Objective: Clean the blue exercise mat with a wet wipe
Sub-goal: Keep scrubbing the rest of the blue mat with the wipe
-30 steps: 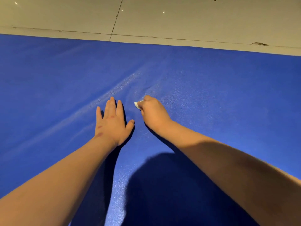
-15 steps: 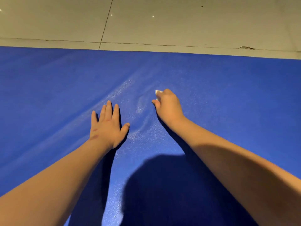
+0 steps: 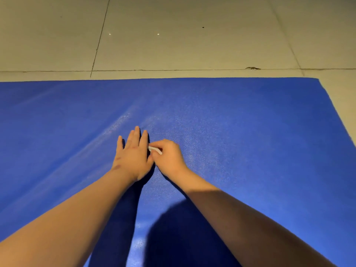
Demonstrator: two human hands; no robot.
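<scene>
- Swept back left: your right hand (image 3: 168, 155), pinching the wet wipe (image 3: 155, 150), abuts your left hand (image 3: 133, 153), flat on the mat (image 3: 250, 132).
- Room for the next stroke lies to your right, I'd judge.

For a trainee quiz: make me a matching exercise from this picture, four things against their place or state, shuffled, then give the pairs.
1 left hand
2 right hand
3 wet wipe
4 tiled floor

A beyond the blue mat's far edge
B flat on the mat, fingers straight
C curled, pinching something
D white, between fingertips

Pairs: 1-B; 2-C; 3-D; 4-A
</scene>
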